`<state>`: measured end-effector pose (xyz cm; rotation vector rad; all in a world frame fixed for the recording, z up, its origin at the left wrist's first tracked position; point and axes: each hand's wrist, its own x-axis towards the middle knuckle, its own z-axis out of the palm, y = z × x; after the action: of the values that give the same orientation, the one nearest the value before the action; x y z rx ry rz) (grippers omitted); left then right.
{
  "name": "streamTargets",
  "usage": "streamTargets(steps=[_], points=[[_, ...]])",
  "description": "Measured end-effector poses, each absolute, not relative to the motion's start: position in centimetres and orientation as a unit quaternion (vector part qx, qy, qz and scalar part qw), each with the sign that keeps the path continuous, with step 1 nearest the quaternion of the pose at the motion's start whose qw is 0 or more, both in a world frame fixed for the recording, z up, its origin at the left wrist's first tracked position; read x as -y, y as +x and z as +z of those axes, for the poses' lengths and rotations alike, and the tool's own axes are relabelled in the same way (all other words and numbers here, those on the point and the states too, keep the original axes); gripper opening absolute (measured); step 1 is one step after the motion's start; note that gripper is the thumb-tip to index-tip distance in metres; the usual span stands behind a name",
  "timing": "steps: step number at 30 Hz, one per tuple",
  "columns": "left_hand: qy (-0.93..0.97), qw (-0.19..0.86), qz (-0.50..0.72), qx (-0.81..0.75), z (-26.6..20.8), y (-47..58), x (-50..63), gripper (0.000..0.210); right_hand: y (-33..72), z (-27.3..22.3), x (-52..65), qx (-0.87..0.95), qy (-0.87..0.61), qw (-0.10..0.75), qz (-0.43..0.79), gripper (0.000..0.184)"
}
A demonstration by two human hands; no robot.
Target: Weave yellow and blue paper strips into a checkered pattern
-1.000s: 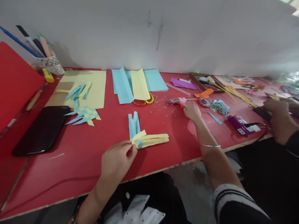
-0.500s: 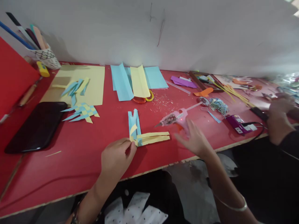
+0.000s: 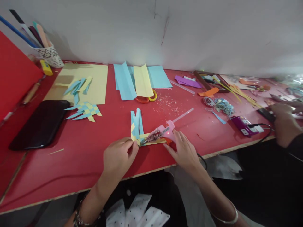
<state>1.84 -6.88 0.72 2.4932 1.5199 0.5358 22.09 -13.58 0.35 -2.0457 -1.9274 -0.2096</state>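
My left hand [image 3: 120, 155] pinches the corner of a woven piece of blue and yellow paper strips [image 3: 136, 124] lying on the red table. Blue strips run away from me and yellow ones to the right. My right hand [image 3: 186, 149] is wrapped round the handle of a pink glue gun [image 3: 163, 131] with a lit red light and a clear glue stick out of its back. The gun's nozzle rests over the woven corner, close to my left fingertips; whether it touches the paper I cannot tell. A finished-looking woven paper fish shape [image 3: 86, 111] lies further left.
A black phone [image 3: 39, 124] lies at left, below a yellow sheet [image 3: 98, 83] with loose strips. Folded papers [image 3: 143, 80] cover scissors [image 3: 153, 95] at the back. A purple power strip [image 3: 243, 126] and another person's hand [image 3: 287, 124] are at right.
My right hand has closed on the glue gun and brought it left and down, so its nozzle is now at the woven corner. My left hand keeps its pinch.
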Motion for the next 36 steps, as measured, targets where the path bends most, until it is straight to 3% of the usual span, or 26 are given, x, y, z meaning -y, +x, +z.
streamTargets(steps=[10, 21, 36], points=[[0.836, 0.063, 0.19, -0.512, 0.7, 2.1, 6.7, 0.037, 21.9, 0.6, 13.5, 0.667, -0.732, 0.112, -0.086, 0.029], [0.841, 0.032, 0.229, -0.488, 0.6, 2.2, 6.9, 0.038, 22.8, 0.6, 14.1, 0.636, -0.76, 0.12, -0.054, 0.029], [0.827, 0.061, 0.175, -0.53, 0.6, 2.2, 6.9, 0.035, 24.7, 0.3, 15.2, 0.607, -0.779, 0.134, -0.075, 0.031]])
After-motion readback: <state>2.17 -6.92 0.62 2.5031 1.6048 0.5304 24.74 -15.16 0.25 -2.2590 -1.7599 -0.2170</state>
